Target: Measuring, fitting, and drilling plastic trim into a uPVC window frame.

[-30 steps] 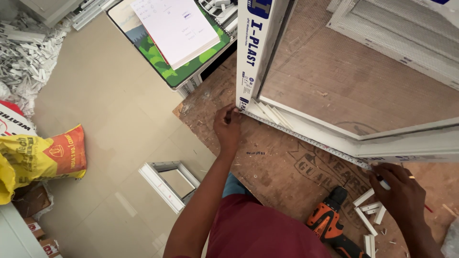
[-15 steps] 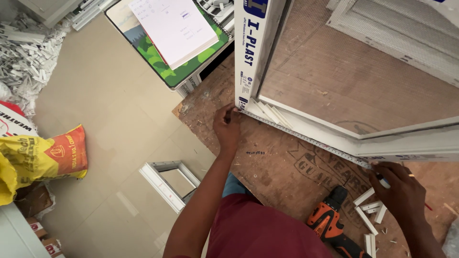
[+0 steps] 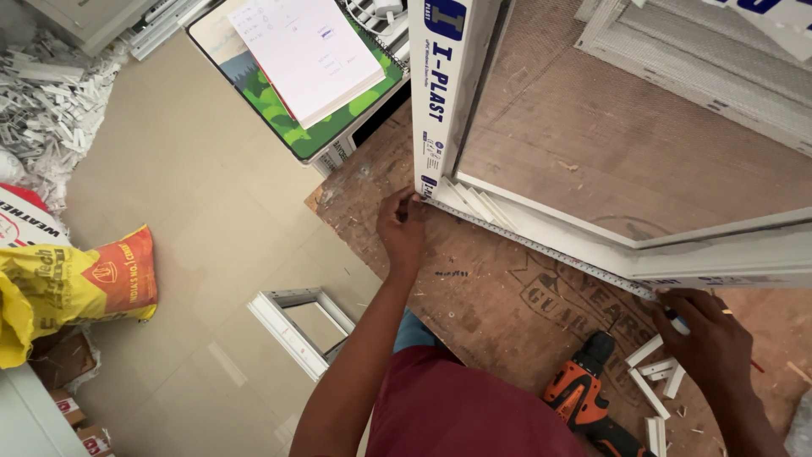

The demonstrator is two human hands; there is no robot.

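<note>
A white plastic window frame (image 3: 541, 233) lies on a brown plywood worktop (image 3: 491, 296). A measuring tape (image 3: 541, 248) runs along the frame's near edge. My left hand (image 3: 402, 227) pinches the tape's end at the frame's left corner. My right hand (image 3: 706, 334) presses the tape down near the frame's right part and holds a small pen with a blue tip (image 3: 677, 320).
An orange and black cordless drill (image 3: 584, 398) lies on the worktop by my body, with short white profile offcuts (image 3: 655, 372) beside it. A small white frame (image 3: 300, 326) rests on the floor. A yellow sack (image 3: 68, 283) lies left; a notebook (image 3: 309, 55) sits on a green board.
</note>
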